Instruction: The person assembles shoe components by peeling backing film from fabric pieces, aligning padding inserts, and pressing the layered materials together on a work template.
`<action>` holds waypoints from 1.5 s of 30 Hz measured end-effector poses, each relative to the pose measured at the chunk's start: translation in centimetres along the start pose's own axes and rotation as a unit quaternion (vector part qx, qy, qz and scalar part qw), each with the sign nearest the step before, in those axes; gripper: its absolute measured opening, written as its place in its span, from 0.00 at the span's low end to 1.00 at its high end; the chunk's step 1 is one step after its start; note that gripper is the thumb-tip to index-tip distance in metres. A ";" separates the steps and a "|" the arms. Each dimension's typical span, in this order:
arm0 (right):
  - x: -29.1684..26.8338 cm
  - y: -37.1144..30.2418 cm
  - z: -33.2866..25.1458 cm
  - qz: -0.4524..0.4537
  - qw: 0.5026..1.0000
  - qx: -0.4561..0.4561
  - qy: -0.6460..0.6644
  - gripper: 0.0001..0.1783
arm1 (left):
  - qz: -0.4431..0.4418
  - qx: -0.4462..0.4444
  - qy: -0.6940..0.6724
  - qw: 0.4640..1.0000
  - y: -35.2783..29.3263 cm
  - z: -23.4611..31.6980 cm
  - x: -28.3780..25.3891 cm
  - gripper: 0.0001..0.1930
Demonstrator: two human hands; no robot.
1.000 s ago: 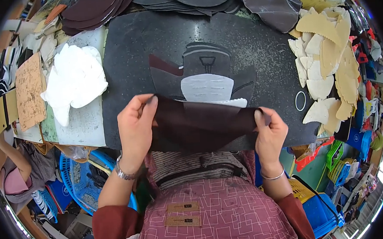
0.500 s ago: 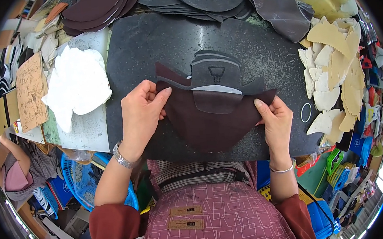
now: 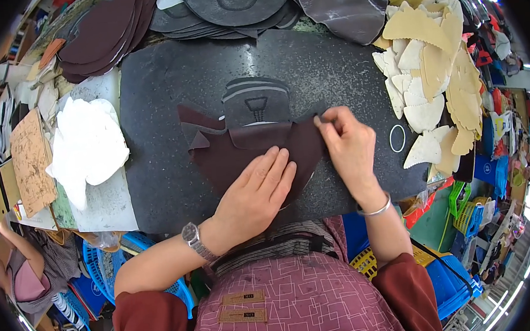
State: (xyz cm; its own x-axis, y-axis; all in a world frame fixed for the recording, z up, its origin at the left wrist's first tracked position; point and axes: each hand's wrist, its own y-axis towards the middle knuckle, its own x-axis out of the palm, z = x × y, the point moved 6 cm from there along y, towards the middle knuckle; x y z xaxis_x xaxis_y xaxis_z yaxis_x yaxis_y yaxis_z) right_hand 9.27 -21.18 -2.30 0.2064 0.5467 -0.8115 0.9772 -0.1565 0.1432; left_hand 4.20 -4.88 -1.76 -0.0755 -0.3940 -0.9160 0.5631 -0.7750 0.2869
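A dark brown leather piece [image 3: 219,165] lies on the black work board, curved toward me. Flat upon its middle rests my left hand [image 3: 249,197], open, fingers stretched out. The right corner of the leather is pinched between thumb and fingers of my right hand [image 3: 350,150]. Behind it several dark grey cut pieces [image 3: 276,103] are stacked, the top one marked with a trapezoid outline. A brown flap [image 3: 260,137] covers the lower edge of that stack. At the left, the leather's corner is folded up.
The black board [image 3: 165,142] spans the table. Stacked brown pieces [image 3: 105,35] and grey pieces [image 3: 235,7] lie at the back. White material [image 3: 88,144] sits left; beige scalloped pieces [image 3: 455,72] and a white ring [image 3: 398,138] are right. A blue basket [image 3: 103,269] stands below left.
My left hand has let go of the leather's left corner and moved right, flat onto its middle. My right hand still pinches the right corner, which is drawn inward. The view has shifted.
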 end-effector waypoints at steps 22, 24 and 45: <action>2.4 -2.7 -4.8 -0.266 0.869 -0.392 -0.143 0.34 | -0.115 0.005 0.042 0.992 0.8 -9.5 -1.8 0.41; 1.6 -1.1 -2.2 -0.229 0.886 -0.353 -0.193 0.36 | -0.127 -0.010 0.059 0.990 -0.2 -10.6 -2.5 0.43; -1.9 8.7 -14.9 0.098 0.886 -0.452 0.018 0.12 | 0.048 -0.299 0.148 0.942 -17.6 -18.8 -17.8 0.10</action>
State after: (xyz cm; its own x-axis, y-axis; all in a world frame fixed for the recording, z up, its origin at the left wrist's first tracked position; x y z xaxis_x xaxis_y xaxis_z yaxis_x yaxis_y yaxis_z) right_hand 18.14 -11.36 8.96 0.3624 0.6098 -0.7048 0.5587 0.4632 0.6880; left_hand 11.11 25.03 4.26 0.1823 -0.2245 -0.9573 0.9248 -0.2916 0.2445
